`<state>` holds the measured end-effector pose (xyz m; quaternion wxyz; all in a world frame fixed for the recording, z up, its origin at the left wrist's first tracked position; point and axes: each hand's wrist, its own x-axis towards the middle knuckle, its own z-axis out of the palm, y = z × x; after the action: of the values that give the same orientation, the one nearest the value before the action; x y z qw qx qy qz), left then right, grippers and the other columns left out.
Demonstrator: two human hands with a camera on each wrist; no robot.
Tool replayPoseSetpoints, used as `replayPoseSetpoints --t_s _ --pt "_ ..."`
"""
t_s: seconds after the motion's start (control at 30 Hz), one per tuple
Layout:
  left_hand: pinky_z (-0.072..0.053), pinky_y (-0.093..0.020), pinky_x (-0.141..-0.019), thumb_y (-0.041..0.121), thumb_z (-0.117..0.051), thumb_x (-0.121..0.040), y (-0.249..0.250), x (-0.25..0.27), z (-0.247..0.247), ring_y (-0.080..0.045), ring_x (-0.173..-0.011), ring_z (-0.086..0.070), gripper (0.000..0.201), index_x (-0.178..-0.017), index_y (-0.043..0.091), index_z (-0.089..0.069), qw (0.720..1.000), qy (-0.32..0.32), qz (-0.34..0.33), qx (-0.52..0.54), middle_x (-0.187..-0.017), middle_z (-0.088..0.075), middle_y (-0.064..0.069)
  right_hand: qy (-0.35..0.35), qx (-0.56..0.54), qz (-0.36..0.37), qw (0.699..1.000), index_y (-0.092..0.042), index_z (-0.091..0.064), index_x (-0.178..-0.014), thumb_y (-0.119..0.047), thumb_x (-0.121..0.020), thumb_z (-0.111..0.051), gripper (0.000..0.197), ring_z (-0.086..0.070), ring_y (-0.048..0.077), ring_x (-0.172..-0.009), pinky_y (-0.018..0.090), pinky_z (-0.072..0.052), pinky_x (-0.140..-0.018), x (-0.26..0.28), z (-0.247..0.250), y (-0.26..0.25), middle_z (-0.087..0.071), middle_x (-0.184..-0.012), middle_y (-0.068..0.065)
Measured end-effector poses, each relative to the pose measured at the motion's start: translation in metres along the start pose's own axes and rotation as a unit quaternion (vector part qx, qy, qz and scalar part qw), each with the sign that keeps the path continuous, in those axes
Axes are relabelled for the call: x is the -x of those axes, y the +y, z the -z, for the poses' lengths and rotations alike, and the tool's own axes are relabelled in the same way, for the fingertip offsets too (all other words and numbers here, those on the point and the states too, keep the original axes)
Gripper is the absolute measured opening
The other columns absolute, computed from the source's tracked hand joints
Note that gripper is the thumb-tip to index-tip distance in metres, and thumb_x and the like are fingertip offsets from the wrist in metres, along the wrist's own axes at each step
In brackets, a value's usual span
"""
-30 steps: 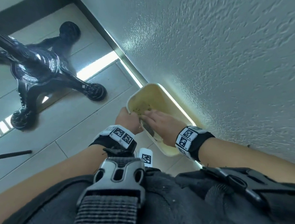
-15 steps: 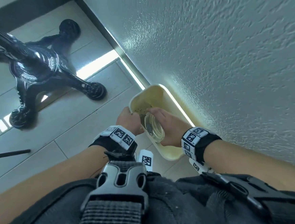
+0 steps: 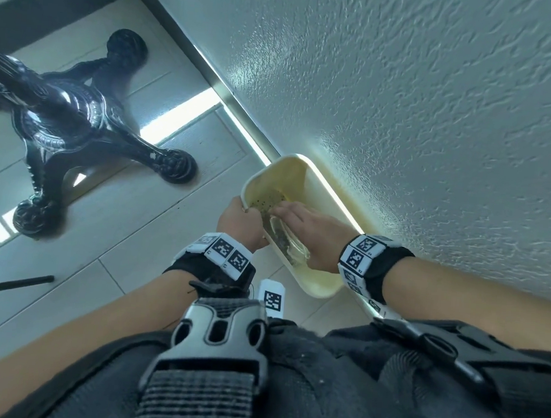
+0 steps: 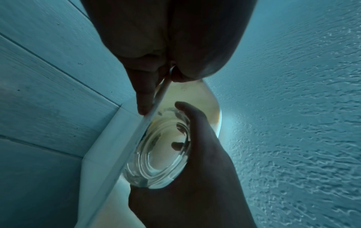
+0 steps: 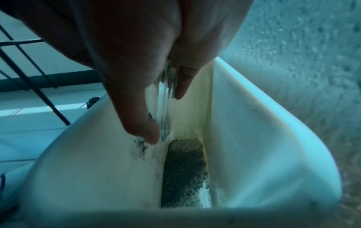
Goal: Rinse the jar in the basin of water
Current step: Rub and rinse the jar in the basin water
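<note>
A cream plastic basin [image 3: 316,175] stands on the tiled floor against the wall. My left hand [image 3: 246,211] grips its near-left rim; in the left wrist view the thumb and fingers of the left hand [image 4: 162,86] pinch that rim. My right hand [image 3: 299,224] holds a clear glass jar [image 3: 286,242] on its side, low inside the basin. The jar's round base [image 4: 156,157] faces the left wrist camera. In the right wrist view the right hand [image 5: 166,115] wraps the jar [image 5: 164,95] above dark specks [image 5: 183,169] on the basin's bottom.
A textured wall [image 3: 407,103] rises right behind the basin. To the left stands a black ornate table base [image 3: 63,119] on the tiles, with a thin black rod [image 3: 8,283] lying nearer. A harness buckle [image 3: 221,330] fills the bottom of the head view.
Half a second ago the right hand had tipped the jar up so its round face showed; now the jar lies lower in the basin under the hand. The left hand stays on the rim.
</note>
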<state>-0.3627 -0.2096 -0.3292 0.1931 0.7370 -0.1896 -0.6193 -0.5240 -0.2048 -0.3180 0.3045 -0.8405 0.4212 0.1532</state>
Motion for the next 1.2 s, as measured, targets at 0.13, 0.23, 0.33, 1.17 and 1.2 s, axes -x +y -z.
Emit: replayPoseSetpoints --t_s 0.13,0.23,0.33,1.17,1.2 --pt "-0.066 -0.061 -0.087 0.006 -0.042 -0.093 0.005 0.007 0.000 -0.043 -0.107 -0.072 0.040 -0.127 0.012 -0.062 1.000 0.008 -0.004 -0.016 -0.123 -0.069 -0.020 -0.021 -0.057 -0.004 0.998 -0.009 -0.028 -0.150 0.004 -0.065 -0.075 0.098 -0.041 0.023 -0.135 0.026 -0.037 -0.110 0.003 -0.005 0.001 -0.032 -0.155 0.007" --pt "-0.067 -0.061 -0.087 0.001 -0.041 -0.097 0.006 0.009 0.000 -0.042 -0.111 -0.070 0.041 -0.133 0.009 -0.059 1.000 0.002 0.012 -0.001 -0.125 -0.066 -0.019 0.011 -0.120 -0.062 0.991 -0.016 -0.030 -0.147 0.000 -0.067 -0.076 0.094 -0.049 0.015 -0.120 0.006 -0.035 -0.082 0.006 -0.002 0.002 -0.030 -0.156 -0.001" --pt "-0.067 -0.061 -0.086 0.001 -0.041 -0.096 0.006 0.012 -0.001 -0.042 -0.111 -0.071 0.041 -0.131 0.010 -0.061 1.000 0.002 0.005 0.002 -0.127 -0.066 -0.020 -0.005 -0.124 -0.049 0.991 -0.015 -0.026 -0.150 -0.003 -0.068 -0.077 0.096 -0.051 0.018 -0.122 0.008 -0.038 -0.082 0.005 0.000 0.004 -0.030 -0.154 0.000" --pt "-0.066 -0.062 -0.087 0.014 -0.035 -0.096 0.000 0.016 -0.020 -0.041 -0.109 -0.070 0.049 -0.139 0.026 -0.054 0.999 0.025 -0.026 0.005 -0.122 -0.067 -0.013 -0.004 -0.119 -0.062 0.991 -0.018 -0.025 -0.149 0.004 -0.066 -0.074 0.100 -0.058 0.022 -0.097 0.016 -0.045 -0.062 0.003 -0.016 0.017 -0.034 -0.150 0.004" --pt "-0.066 -0.062 -0.086 0.013 -0.034 -0.098 0.000 0.017 -0.020 -0.041 -0.108 -0.070 0.048 -0.141 0.024 -0.053 0.999 0.023 -0.025 0.005 -0.123 -0.066 -0.014 0.003 -0.117 -0.081 0.990 -0.018 -0.023 -0.150 0.004 -0.066 -0.073 0.100 -0.059 0.024 -0.096 0.013 -0.039 -0.057 0.003 -0.017 0.020 -0.034 -0.149 0.005"
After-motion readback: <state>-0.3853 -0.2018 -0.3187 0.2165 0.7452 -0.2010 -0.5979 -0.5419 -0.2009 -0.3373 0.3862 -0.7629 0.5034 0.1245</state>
